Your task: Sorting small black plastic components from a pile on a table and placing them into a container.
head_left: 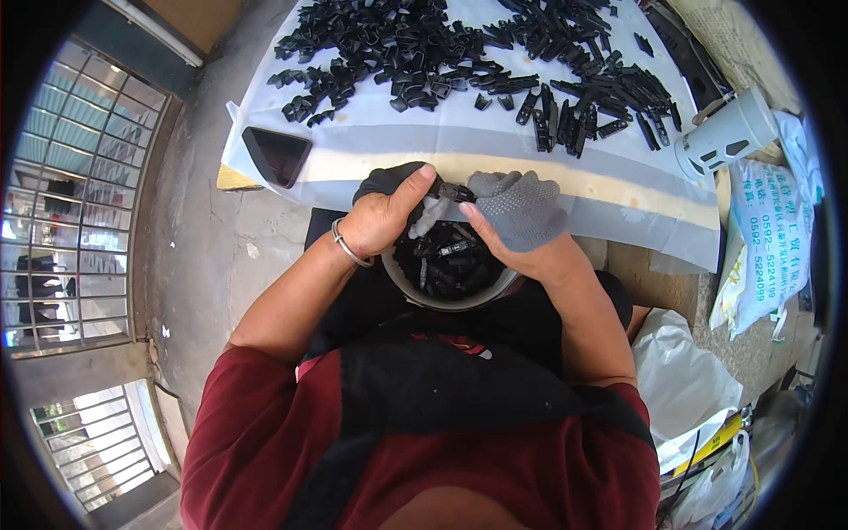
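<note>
Both my hands meet over a round bucket (415, 296) in my lap, which holds several black plastic parts (455, 252). Between them is a small black plastic part (454, 192). My left hand (389, 208), in a dark glove with the thumb bare, is closed on its left end. My right hand (517, 212), in a grey dotted glove with a bare thumb, pinches its right end. The fingertips partly hide the part's shape. Ahead on the table lie a heap of short curved black pieces (371, 53) and a pile of long narrow black pieces (579, 110).
A dark smartphone (277, 156) rests near the left edge of the cloth-covered table (353, 141). On the right, a grey-white plastic container (729, 132) lies tilted beside a printed white sack (764, 238). A white plastic bag (680, 371) sits by my right elbow. Barred windows (79, 194) are at left.
</note>
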Tool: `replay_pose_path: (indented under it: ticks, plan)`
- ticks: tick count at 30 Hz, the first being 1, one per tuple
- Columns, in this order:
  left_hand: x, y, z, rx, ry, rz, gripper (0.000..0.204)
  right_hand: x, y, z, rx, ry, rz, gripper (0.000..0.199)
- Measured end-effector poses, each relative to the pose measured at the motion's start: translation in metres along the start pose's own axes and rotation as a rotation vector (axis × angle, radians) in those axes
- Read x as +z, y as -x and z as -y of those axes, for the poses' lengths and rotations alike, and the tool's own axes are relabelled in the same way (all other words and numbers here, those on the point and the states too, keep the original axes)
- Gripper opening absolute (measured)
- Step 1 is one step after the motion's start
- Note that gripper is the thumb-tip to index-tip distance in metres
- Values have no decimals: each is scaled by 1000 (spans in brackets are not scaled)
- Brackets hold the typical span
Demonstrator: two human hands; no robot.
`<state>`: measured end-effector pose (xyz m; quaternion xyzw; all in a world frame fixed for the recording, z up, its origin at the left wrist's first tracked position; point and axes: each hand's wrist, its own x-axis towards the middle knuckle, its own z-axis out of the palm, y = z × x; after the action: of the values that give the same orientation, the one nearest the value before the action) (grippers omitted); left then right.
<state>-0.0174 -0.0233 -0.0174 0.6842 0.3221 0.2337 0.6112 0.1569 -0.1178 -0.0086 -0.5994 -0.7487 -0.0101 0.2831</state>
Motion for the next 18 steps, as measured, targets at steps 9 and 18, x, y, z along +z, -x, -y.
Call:
replay_pose_path:
  ticks: [9, 18]
  plan:
    - [-3, 2, 2, 82, -132, 31, 40, 8, 4, 2, 30, -69, -17, 21]
    - [19, 1, -19, 248, -438, -21, 31, 21, 2, 2, -78, 23, -53, 16]
